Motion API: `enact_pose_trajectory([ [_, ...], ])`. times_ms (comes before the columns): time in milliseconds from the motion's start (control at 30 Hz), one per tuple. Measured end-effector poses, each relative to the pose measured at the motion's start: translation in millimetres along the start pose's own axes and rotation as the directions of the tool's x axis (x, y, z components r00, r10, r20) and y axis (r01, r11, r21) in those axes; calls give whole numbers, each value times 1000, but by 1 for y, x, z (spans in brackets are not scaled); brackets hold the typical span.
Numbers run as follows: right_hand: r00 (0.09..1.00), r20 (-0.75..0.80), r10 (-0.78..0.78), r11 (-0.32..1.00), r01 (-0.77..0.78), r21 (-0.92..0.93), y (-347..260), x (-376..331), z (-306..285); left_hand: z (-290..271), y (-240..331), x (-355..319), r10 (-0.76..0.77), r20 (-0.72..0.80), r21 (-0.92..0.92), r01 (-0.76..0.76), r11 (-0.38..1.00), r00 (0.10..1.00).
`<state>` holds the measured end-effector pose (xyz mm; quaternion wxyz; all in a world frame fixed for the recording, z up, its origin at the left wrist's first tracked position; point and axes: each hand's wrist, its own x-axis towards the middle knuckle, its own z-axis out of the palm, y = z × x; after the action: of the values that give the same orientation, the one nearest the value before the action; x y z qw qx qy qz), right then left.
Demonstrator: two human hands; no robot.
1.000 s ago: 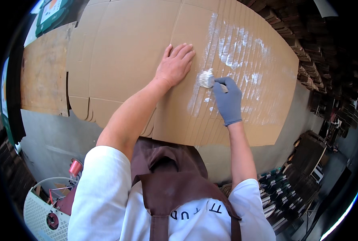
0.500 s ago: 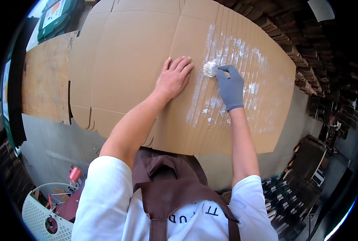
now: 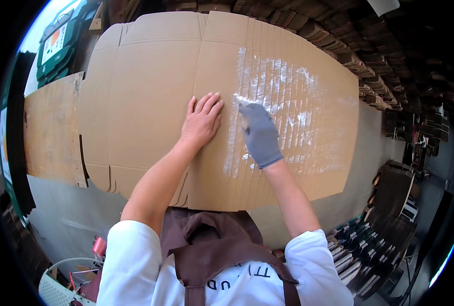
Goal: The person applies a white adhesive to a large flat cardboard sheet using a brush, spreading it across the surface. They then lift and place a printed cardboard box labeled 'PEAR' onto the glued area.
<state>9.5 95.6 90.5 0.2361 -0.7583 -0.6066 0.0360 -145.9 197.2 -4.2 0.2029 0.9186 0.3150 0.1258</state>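
The gloved right hand hides whatever it grips on the glue-streaked corrugated cardboard; the bare left hand lies flat, open.

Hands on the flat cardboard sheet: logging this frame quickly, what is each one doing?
Left hand: bare, open, flat on the brown corrugated cardboard sheet.
Right hand: grey-gloved, on the white-smeared patch; grip cannot be told.

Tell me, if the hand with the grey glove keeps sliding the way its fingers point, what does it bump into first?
Probably nothing solid: the right hand would just cross more white-smeared cardboard toward its far edge.
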Motion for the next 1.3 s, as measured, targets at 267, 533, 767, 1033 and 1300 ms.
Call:
enact_pose_trajectory([
  [267,993,-115,42,999,-44,-14,2,-17,-7,1,0,-2,-9,7,24,9,1000,1000],
  [533,974,-186,128,984,-148,-101,48,-53,-15,7,1,-2,-15,41,63,12,998,999],
  [767,975,-98,200,962,-214,-167,98,-29,-22,5,2,0,2,-4,49,-2,999,1000],
  [1033,991,-130,32,998,-39,-58,68,-43,10,3,3,-3,1,-7,107,0,994,1000],
  [1300,982,-117,145,989,-142,30,76,-42,-10,5,4,8,28,-48,101,-23,995,998],
])
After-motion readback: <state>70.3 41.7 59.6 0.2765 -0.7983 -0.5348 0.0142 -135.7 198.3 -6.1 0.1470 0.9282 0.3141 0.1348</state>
